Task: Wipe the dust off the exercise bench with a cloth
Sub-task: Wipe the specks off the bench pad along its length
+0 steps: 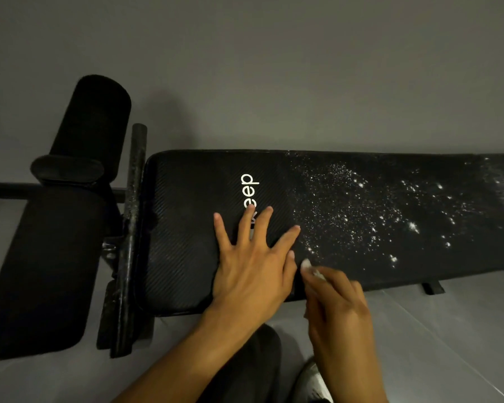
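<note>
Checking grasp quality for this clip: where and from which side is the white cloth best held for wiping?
Probably by its bunched bulk, from above at the near edge, as the right hand pinches it: only a small white tip of the cloth shows ahead of the hand, free to press on the dusty bench.

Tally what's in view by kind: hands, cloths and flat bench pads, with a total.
Hands: 2, the left hand and the right hand
Cloths: 1, the white cloth held in the right hand
Flat bench pads: 2, the long dusty pad and the shorter pad
Total: 5
</note>
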Tool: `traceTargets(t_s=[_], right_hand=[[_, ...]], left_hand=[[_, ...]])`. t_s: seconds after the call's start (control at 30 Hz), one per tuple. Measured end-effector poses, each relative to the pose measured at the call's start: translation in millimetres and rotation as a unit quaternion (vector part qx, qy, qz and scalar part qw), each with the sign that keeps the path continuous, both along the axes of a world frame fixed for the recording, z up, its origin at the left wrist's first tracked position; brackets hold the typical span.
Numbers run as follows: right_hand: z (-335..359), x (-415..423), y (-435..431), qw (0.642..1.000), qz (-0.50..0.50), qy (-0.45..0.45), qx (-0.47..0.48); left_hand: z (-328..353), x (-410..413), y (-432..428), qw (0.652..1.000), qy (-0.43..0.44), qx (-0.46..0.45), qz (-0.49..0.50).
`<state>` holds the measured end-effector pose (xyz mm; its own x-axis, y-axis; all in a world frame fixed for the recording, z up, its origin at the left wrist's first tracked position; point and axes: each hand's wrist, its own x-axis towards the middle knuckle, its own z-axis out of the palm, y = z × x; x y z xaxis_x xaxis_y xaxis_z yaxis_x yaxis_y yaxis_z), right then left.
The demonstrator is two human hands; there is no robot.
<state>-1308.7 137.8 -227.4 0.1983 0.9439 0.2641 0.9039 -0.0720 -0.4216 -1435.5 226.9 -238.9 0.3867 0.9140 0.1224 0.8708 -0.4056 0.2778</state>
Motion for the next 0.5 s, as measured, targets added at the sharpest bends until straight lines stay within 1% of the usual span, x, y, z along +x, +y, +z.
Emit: traceTargets(t_s=[0.17,0.27,0.37,0.43,0.5], right_hand=[[6,5,43,1.000,-0.003,-0.018,0.007],[5,5,36,1.000,0.010,-0.015,-0.005],[6,6,15,1.000,0.005,0.015,-0.012],[5,9,28,1.000,-0.001,0.013,-0.004],[4,9,52,1.000,-0.017,-0.011,-0.002]], left_hand=[[2,-2,-1,1.000,0.002,-0.002,-0.004],[2,-2,-1,1.000,-0.005,-0.006,-0.004],[2,-2,-1,1.000,-0.007,-0.007,0.000],[1,-2,-1,1.000,-0.004,-0.006,0.000],[1,-3,-1,1.000,-0.004,-0.006,-0.004]])
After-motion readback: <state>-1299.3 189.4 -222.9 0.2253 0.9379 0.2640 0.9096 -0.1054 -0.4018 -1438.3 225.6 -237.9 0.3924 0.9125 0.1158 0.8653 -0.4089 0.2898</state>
